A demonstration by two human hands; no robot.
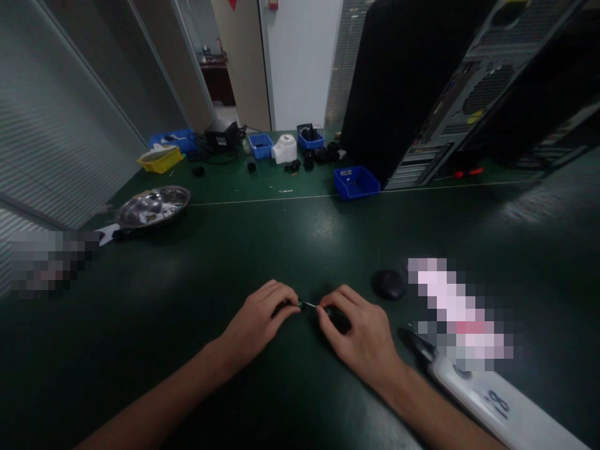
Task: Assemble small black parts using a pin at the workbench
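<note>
My left hand (267, 309) is closed, pinching a small dark piece (302, 304) between thumb and fingers. My right hand (359, 322) is closed around a dark tool (338, 317) with a rounded body, partly hidden by the fingers. A thin bright metal shaft (310, 305) bridges the short gap between both sets of fingertips, touching or almost touching the dark piece. Both hands are low over the dark green table (225, 262). To the right of my right hand lies a round black object (390, 285).
A white device marked "i8" (506, 400) with a black tip lies at right, near a blurred-out patch. A metal bowl (180, 203) holds scraps at left. Blue bins (357, 187), a yellow tray (162, 161) and a white housing (285, 150) stand farther back. Computer cases (398, 94) rise at right.
</note>
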